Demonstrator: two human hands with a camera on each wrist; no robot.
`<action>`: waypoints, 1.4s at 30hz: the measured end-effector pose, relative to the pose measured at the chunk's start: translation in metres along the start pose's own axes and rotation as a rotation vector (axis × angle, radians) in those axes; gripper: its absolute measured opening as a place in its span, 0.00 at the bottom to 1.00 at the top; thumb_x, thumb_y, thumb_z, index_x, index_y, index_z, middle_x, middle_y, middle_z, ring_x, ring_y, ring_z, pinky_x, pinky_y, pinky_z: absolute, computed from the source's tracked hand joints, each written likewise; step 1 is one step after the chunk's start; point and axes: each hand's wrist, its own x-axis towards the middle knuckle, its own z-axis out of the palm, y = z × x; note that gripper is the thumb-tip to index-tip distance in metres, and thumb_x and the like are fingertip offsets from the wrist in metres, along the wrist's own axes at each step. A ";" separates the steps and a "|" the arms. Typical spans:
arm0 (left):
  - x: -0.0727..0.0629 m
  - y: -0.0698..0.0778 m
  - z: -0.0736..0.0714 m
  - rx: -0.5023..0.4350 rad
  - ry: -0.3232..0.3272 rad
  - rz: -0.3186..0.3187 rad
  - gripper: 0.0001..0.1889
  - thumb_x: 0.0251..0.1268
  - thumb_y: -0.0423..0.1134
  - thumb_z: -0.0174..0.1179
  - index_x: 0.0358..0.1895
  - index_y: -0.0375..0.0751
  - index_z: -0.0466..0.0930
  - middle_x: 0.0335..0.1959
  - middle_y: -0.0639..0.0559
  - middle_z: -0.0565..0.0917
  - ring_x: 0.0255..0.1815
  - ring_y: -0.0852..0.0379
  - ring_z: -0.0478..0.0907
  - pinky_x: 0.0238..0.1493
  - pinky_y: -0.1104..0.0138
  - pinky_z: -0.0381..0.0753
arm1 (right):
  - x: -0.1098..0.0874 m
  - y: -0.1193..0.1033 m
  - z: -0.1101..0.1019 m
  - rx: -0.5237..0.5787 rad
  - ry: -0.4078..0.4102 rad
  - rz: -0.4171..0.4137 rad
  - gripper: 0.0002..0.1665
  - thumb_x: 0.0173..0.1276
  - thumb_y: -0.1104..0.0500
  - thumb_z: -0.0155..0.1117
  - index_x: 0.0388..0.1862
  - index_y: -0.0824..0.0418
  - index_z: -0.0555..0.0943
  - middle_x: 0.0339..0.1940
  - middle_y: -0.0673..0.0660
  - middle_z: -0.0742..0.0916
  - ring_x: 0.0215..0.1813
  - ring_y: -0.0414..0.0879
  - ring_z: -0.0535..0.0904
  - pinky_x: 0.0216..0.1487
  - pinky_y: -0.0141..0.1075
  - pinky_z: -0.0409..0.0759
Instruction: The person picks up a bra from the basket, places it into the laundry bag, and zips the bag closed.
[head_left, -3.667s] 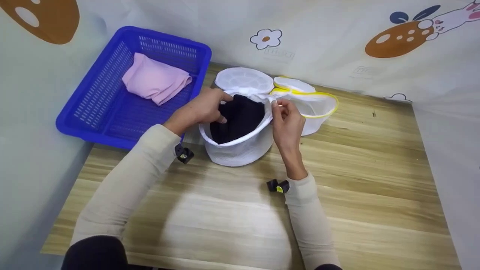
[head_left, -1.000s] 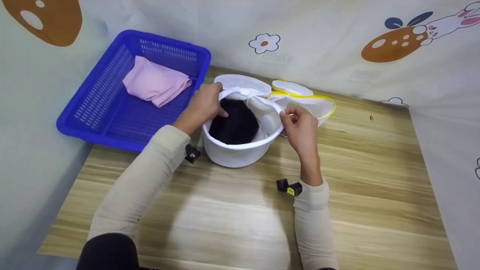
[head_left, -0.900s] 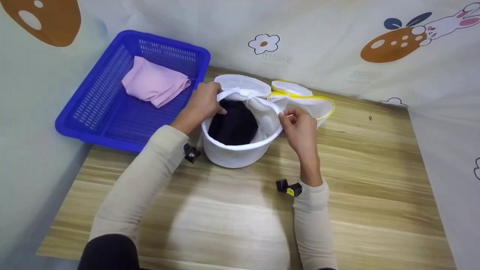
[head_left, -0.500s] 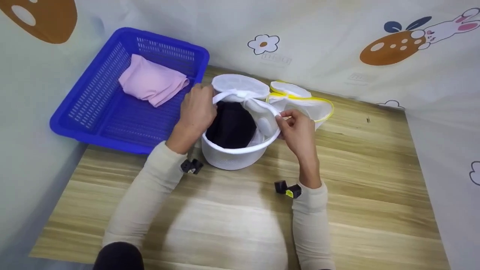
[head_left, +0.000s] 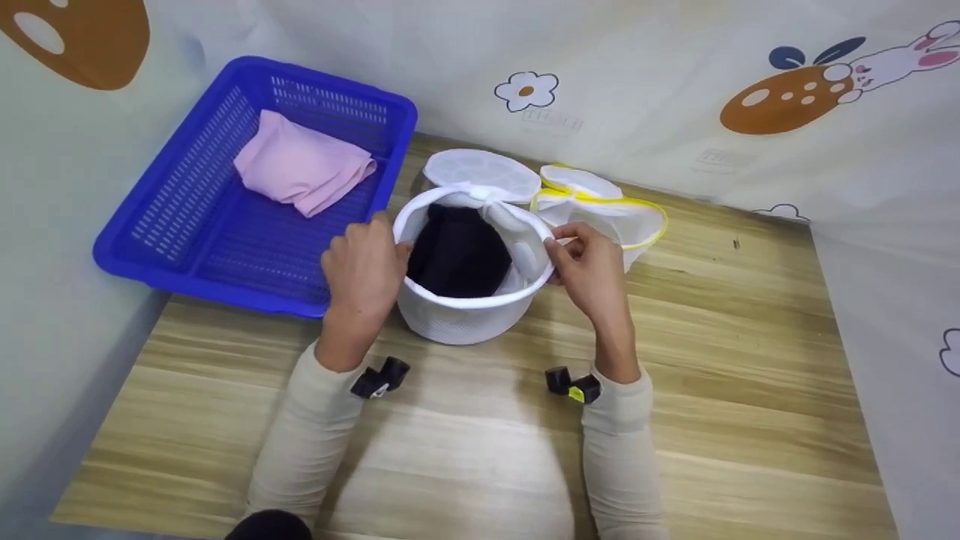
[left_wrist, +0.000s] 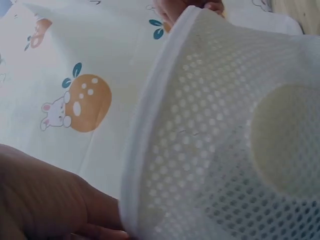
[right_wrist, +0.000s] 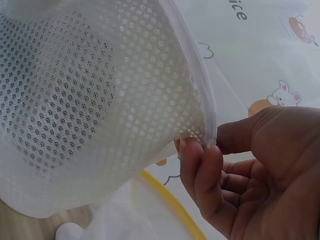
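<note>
The fingertips (right_wrist: 200,150) of the right hand (head_left: 592,266) pinched the zippered rim of the white mesh laundry bag (head_left: 465,311) on its right side, thumb set against curled forefingers, as the right wrist view showed closely. The left hand (head_left: 364,270) lay against the bag's left wall, its fingers curled round the rim there; the left wrist view showed only part of the palm (left_wrist: 45,200) beside the mesh, so the exact grip could not be told. The bag stood upright and open on the wooden table (head_left: 712,360), near its far edge, with a black garment (head_left: 454,251) inside and its round white lid (head_left: 484,166) folded back behind. Touching it on the right lay a second mesh bag with yellow trim (head_left: 622,217). To the left, partly on the table, sat a blue plastic basket (head_left: 150,247) holding a folded pink cloth (head_left: 300,169). A printed curtain (head_left: 675,90) formed the backdrop.
</note>
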 end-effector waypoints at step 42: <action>0.022 -0.039 -0.023 -0.363 -0.095 -0.031 0.04 0.54 0.30 0.57 0.26 0.35 0.81 0.12 0.48 0.80 0.05 0.61 0.73 0.13 0.69 0.73 | 0.105 -0.038 0.014 0.013 -0.123 0.229 0.13 0.69 0.61 0.58 0.41 0.71 0.82 0.27 0.60 0.84 0.26 0.46 0.83 0.33 0.32 0.82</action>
